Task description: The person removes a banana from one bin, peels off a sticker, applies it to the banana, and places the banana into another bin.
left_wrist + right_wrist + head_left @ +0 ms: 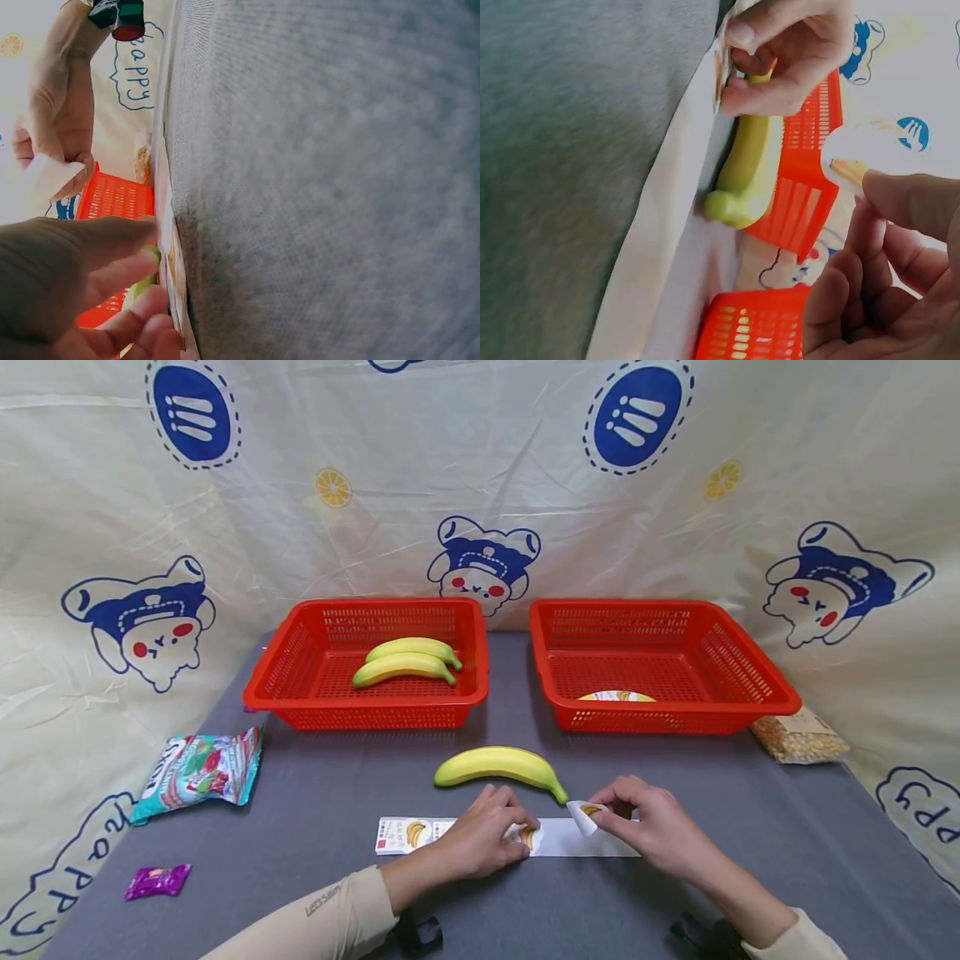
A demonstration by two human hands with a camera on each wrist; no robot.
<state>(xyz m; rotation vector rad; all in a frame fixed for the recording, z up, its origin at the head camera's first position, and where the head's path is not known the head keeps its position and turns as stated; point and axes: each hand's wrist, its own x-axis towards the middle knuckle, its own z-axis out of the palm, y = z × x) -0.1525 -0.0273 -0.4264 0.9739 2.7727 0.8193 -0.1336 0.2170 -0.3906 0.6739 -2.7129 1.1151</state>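
A strip of banana stickers (408,835) lies flat on the grey table, printed at its left part and bare white backing (570,839) at its right. My left hand (486,833) holds the strip with thumb and fingertips around one sticker (530,837). My right hand (651,820) pinches a peeled round sticker (587,814) between thumb and forefinger, raised over the backing; its curled white underside shows in the head view. In the right wrist view, the sticker (846,163) bears a banana picture. A yellow banana (495,765) lies just beyond the strip.
Behind stand two red baskets: the left basket (375,718) holds two bananas (405,667); the right basket (645,720) holds a banana with a sticker (617,696). A teal snack bag (201,768) and a purple packet (157,882) lie left, a bag of grains (801,739) right.
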